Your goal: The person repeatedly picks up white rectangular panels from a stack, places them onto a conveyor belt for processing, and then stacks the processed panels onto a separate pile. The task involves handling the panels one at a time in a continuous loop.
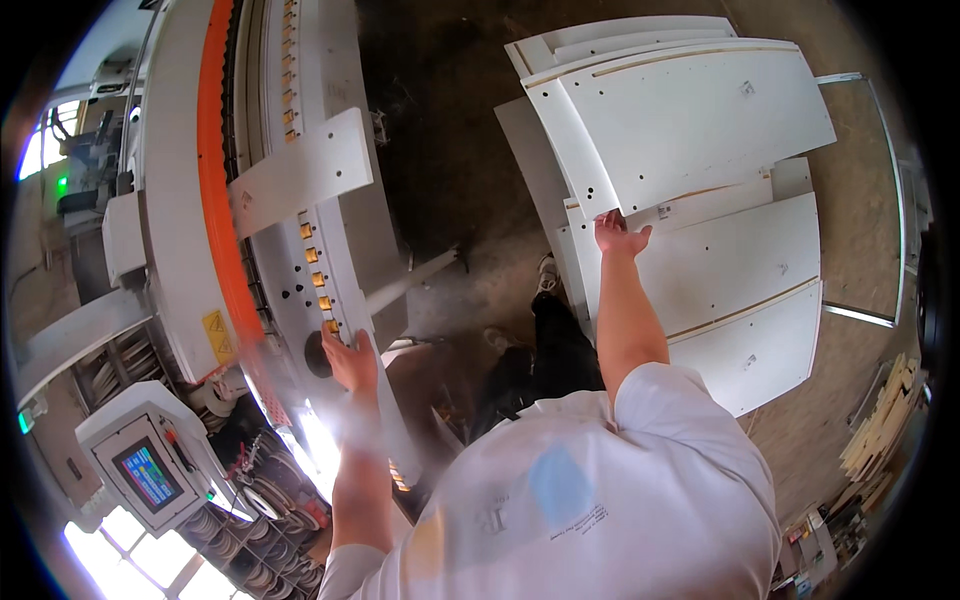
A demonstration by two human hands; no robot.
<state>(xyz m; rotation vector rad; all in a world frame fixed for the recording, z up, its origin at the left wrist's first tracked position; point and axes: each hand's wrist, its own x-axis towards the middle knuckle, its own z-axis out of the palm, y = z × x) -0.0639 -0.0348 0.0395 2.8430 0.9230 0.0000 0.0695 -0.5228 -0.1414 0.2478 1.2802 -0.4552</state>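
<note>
- Right hand [621, 238] at white panel [700, 115] corner; fingertips obscured, cannot tell if pinching.
- Left hand [352, 362] loosely spread beside rollers [313, 255].
- Panel likely stiff, heavyish, slick; best held by opposite edges.

One narrow white panel [302, 172], one orange strip [213, 170], one control screen [150, 472], one yellow label [217, 337], two hands [352, 364]

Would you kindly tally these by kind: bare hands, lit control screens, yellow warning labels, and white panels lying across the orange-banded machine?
Bare hands: 2 (left hand, right hand)
Control screen: 1
Yellow warning label: 1
White panel across the machine: 1
Total: 5
</note>
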